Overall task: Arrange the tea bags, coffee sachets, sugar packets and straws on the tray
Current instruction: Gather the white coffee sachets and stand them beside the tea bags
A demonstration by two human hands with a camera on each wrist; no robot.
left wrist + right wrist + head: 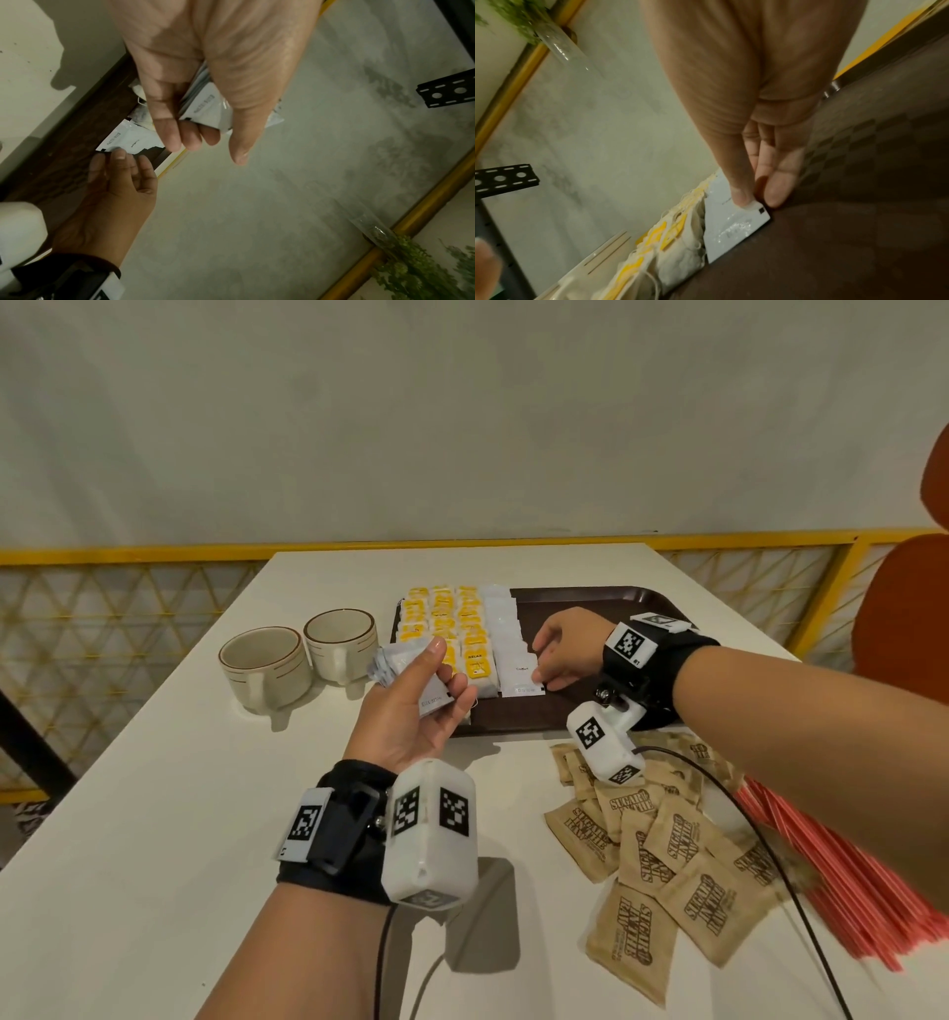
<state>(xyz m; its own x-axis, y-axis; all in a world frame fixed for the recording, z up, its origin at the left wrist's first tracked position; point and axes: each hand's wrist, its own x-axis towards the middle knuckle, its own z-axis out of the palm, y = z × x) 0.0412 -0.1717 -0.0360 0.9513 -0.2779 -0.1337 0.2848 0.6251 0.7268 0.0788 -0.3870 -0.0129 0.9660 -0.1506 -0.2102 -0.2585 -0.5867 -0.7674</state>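
Head view: you set a white coffee sachet [523,677] at the near end of its column on the brown tray [590,603].

Your right hand [562,649] pinches that sachet's near corner between thumb and fingertips; your left hand [411,706] clamps a stack of sachets [405,667] above the tray's left edge. Yellow tea bags [447,629] fill the tray's left side, its right half bare. Sugar packets [662,845] and red straws [842,865] lie on the table [154,814] nearby.
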